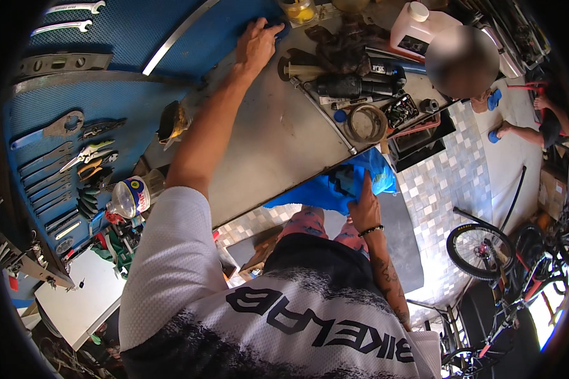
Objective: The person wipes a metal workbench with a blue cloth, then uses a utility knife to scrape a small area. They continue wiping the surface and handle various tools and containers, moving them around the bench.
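So, my left hand [257, 43] is stretched way out to the far edge of the workbench [265, 145], fingers spread flat and pressing on something small and blue right where the bench meets the blue pegboard [126, 82]. Can't really tell what that blue bit is from this angle. My right hand [363, 205] is down at the near edge of the bench, closed around a blue plastic bag [348, 180] that's draped over that edge, index finger pointing up along it. Further along the bench there's a black cylinder-shaped part [351, 85], a coiled ring of cable [367, 123], a dark rag [344, 44] and a white jug [420, 28] at the far corner. Wrenches and pliers [91, 155] hang on the pegboard. A bike wheel [480, 251] sits on the tiled floor, well apart from the bench.
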`<state>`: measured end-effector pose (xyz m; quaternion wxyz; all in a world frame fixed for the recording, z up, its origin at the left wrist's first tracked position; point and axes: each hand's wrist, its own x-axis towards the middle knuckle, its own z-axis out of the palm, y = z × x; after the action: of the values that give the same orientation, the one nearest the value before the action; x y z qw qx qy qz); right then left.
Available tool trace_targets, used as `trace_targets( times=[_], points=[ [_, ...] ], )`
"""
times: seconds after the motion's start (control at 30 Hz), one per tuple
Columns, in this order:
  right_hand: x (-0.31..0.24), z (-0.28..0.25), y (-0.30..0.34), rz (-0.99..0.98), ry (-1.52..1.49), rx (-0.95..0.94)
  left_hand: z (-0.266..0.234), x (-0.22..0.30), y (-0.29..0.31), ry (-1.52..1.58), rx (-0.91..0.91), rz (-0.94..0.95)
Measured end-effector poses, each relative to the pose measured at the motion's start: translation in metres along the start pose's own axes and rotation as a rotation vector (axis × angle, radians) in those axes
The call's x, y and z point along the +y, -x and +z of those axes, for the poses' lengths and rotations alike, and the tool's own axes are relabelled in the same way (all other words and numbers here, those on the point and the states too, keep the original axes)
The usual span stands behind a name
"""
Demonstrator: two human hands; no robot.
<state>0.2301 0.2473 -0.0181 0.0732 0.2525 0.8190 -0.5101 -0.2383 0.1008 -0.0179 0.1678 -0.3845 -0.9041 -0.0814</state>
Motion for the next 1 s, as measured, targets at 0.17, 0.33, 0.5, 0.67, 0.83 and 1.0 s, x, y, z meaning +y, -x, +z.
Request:
trace_targets(
  times=[0.17,0.33,0.5,0.67,0.83,1.0],
  points=[
    [0.006,0.004,-0.001,0.189,-0.061,-0.109,-0.031,-0.004,0.046,-0.056,-0.089,-0.164],
    [0.02,0.018,-0.006,0.006,-0.036,0.007,-0.035,0.016,0.053,-0.07,-0.111,-0.212],
    [0.026,0.024,-0.006,-0.032,-0.035,0.03,-0.072,0.044,0.129,0.059,-0.194,-0.124],
    [0.015,0.009,0.001,0.086,-0.06,-0.034,-0.06,0.019,0.093,0.022,-0.108,-0.281],
    [-0.001,0.006,0.006,0.119,-0.067,-0.07,-0.071,0.064,0.154,0.027,-0.161,-0.265],
    [-0.008,0.01,0.002,0.128,-0.118,-0.095,-0.12,0.078,0.189,0.167,-0.287,-0.233]
  ],
)
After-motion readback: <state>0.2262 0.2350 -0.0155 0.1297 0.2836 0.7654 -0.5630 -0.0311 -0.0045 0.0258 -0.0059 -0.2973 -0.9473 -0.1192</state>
